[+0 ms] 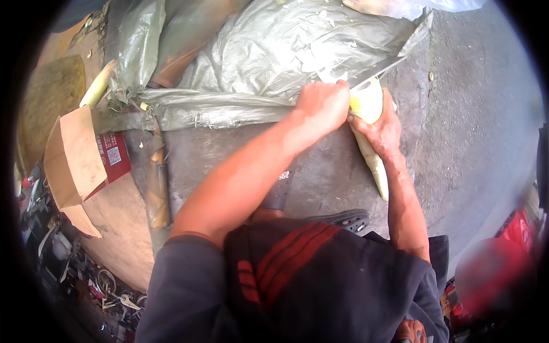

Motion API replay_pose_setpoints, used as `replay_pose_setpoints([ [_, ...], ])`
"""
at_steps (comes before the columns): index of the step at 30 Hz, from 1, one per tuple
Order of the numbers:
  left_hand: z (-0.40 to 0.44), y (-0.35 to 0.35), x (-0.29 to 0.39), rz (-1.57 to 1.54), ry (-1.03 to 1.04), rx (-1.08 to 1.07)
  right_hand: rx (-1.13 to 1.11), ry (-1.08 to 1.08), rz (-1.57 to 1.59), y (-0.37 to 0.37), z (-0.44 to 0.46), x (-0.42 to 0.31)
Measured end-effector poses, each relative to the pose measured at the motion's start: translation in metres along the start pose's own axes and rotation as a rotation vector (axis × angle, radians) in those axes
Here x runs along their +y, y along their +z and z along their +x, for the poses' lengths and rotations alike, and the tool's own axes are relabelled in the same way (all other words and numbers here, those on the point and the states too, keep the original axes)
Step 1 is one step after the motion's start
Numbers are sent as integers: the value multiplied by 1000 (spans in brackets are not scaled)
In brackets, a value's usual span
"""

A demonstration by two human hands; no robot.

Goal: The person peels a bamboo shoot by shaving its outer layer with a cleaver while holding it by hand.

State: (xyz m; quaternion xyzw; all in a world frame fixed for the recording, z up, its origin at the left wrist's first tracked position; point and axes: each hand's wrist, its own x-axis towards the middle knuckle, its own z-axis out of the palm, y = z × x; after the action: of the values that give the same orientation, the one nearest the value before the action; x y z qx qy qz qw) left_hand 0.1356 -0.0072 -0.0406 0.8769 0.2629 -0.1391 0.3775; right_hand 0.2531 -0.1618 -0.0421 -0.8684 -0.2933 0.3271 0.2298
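Observation:
My right hand (382,126) is wrapped around a peeled, pale bamboo shoot (373,160). The shoot's thick yellowish-white end points away from me, and its tapered tip points back toward me. My left hand (321,106) is closed in a fist around a knife, whose handle is hidden. The knife's grey blade (372,75) reaches right from the fist, lying over or against the shoot's thick end; whether it is cutting in, I cannot tell. Just beyond both hands lies a pale woven sack (240,63) with white scraps (311,57) on it.
An unpeeled brown bamboo shoot (156,186) lies on the ground to the left. Past an open cardboard box (77,151) rests another pale shoot (100,86). Mixed clutter (108,286) fills the lower left. A dark clog (346,219) shows below my arms, and something red (492,274) is blurred at right.

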Motion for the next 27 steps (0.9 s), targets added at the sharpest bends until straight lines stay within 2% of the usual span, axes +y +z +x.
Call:
replay_pose_setpoints([
  [1, 3, -15, 3, -11, -43, -118, -32, 1, 47, -1, 0, 1],
  [4, 28, -29, -17, -35, -140, -231, 127, -137, -94, 6, 8, 30],
  [7, 39, -66, -38, -32, -185, -288, 235, -24, -258, 3, -11, 7],
  [10, 8, -70, -48, 31, 7, 52, 246, -129, -378, 21, -22, 4],
  [11, -2, -69, -43, -5, -19, 67, 307, -209, -366, 26, -22, 8],
  [12, -17, -69, -38, -38, -47, 83, 245, -122, -317, 21, -18, 3],
  [14, -47, -60, -34, -103, -72, 111, 112, 66, -215, 4, -10, -6],
  [15, -60, -52, -36, -135, -65, 135, 84, -120, -81, -1, -2, 23],
  [18, -92, -37, -45, -165, -27, 199, -160, -84, 293, -7, -1, 22],
  [22, -133, -27, -50, -144, 9, 235, 36, -125, -104, 7, -8, 5],
  [27, -163, -30, -44, -98, -56, 175, 69, -75, -178, 11, -9, -14],
])
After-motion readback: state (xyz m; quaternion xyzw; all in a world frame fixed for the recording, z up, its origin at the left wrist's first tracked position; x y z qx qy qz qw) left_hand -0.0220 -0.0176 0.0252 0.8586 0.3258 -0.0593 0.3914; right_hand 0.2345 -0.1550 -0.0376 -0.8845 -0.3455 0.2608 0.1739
